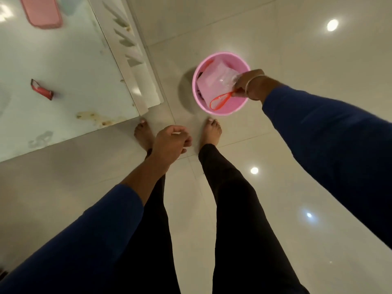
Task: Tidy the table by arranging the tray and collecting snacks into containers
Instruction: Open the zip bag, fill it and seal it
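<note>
A pink round bin (220, 110) stands on the floor to the right of the table corner. Over its mouth my right hand (249, 84) grips a clear plastic bag (214, 81) with a red loop handle (219, 101). My left hand (171, 143) hangs over my feet with fingers loosely curled and holds nothing. On the glass table (63, 71) a red snack wrapper (42, 89) lies near the left. A pink tray (42, 11) sits at the table's far edge.
Brownish spill stains (95, 118) mark the table's near corner. My bare feet (211, 130) stand on glossy beige floor tiles just in front of the bin. The table's white carved side (131, 49) runs along the left of the bin.
</note>
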